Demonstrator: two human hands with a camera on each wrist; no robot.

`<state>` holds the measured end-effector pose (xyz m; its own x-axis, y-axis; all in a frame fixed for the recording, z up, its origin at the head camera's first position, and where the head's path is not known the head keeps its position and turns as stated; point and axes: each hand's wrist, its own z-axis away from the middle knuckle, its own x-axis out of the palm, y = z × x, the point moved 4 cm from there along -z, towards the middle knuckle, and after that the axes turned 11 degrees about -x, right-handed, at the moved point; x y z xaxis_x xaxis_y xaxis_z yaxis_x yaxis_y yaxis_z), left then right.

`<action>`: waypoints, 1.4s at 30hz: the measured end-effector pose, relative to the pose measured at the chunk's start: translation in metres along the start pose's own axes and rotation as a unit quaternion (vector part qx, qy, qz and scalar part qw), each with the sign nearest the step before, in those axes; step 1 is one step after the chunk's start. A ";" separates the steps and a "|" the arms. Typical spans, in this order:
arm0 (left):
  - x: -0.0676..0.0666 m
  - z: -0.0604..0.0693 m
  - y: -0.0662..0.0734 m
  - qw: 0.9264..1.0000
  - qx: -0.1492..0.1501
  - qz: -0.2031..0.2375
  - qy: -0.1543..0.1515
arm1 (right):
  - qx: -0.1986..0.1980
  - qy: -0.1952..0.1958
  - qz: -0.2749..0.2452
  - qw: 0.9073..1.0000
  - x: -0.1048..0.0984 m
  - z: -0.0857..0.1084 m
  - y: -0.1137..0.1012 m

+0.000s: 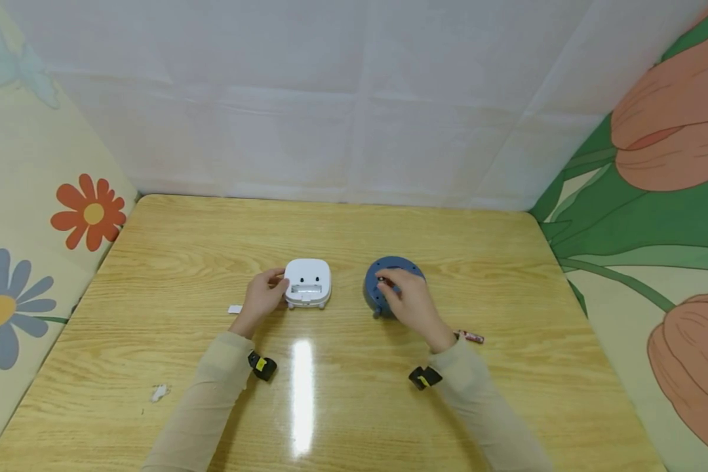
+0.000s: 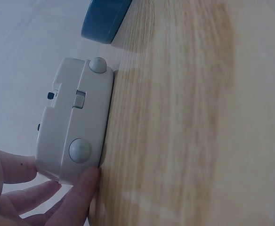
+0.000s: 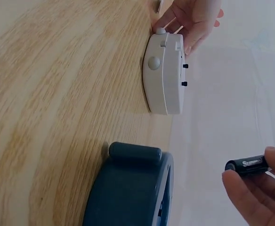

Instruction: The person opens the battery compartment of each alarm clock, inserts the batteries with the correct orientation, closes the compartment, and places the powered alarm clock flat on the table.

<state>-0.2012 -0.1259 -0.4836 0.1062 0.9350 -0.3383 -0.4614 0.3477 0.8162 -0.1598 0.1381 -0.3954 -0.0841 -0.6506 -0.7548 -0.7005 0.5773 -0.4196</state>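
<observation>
A white alarm clock [image 1: 308, 272] lies on its face, two black knobs and an uncovered battery slot showing on its back. My left hand [image 1: 262, 298] holds its left edge, the thumb near the back and fingers along the side. To its right lies a round dark blue clock [image 1: 396, 263], also back side up, partly hidden under my right hand [image 1: 412, 298]. Between thumb and fingertips that hand pinches a dark battery [image 3: 246, 165], which in the right wrist view is held above the table, apart from both clocks.
Beside my right wrist lies a red-and-silver battery [image 1: 472, 337]. A small white cover piece [image 1: 235, 309] is left of my left hand. A white scrap [image 1: 160, 392] lies nearer the table's front left. A white curtain [image 1: 330, 131] hangs behind the wooden table [image 1: 478, 249].
</observation>
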 end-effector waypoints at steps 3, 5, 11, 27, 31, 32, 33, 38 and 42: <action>0.000 0.000 0.000 1.000 -0.003 0.000 -0.002 | 0.003 0.002 -0.005 1.000 0.003 -0.002 -0.002; 0.000 0.000 0.000 1.000 -0.004 0.002 -0.002 | 0.005 0.005 -0.007 1.000 0.006 -0.004 -0.003; -0.001 0.000 0.000 1.000 -0.004 0.002 0.000 | 0.013 0.013 -0.009 1.000 0.017 -0.010 -0.005; -0.001 0.000 0.000 1.000 0.006 0.001 0.006 | 0.064 0.020 -0.034 0.997 0.051 -0.023 -0.005; -0.001 0.000 0.000 1.000 0.011 0.004 0.006 | 0.072 0.035 -0.051 0.995 0.061 -0.026 -0.002; -0.001 0.000 0.000 1.000 0.012 0.003 0.007 | 0.074 0.038 -0.055 0.995 0.064 -0.027 -0.002; -0.001 0.000 0.000 1.000 0.015 0.002 0.007 | 0.076 0.040 -0.059 0.995 0.066 -0.028 -0.001; 0.001 0.000 0.001 1.000 0.016 0.000 0.007 | 0.084 0.041 -0.070 0.993 0.076 -0.032 -0.004; 0.000 0.001 0.000 1.000 0.016 -0.001 0.008 | 0.090 0.043 -0.082 0.992 0.085 -0.035 -0.007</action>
<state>-0.2008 -0.1255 -0.4830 0.0937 0.9330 -0.3476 -0.4327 0.3526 0.8297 -0.1870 0.0618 -0.4386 -0.0451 -0.7776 -0.6271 -0.5721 0.5348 -0.6219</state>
